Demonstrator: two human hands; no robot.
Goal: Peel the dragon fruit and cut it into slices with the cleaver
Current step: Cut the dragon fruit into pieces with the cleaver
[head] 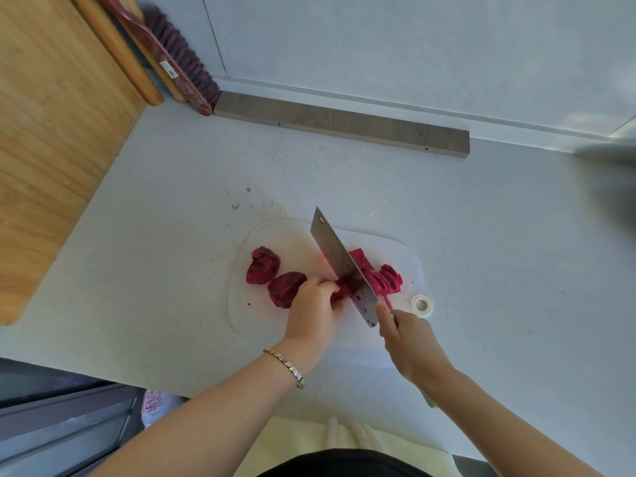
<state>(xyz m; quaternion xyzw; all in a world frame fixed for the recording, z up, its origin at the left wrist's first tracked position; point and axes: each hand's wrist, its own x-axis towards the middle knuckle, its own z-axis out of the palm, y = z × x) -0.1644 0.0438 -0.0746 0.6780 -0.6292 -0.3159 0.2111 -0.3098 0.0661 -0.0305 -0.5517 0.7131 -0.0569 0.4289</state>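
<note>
Right hand [411,342] closed on the cleaver [344,266], blade down in the peeled dragon fruit [340,291] pinned by the left hand [313,309] on the cutting board [296,235]; those fingertips [328,285] lie just beside the blade, so wet flesh slipping risks a cut.
</note>
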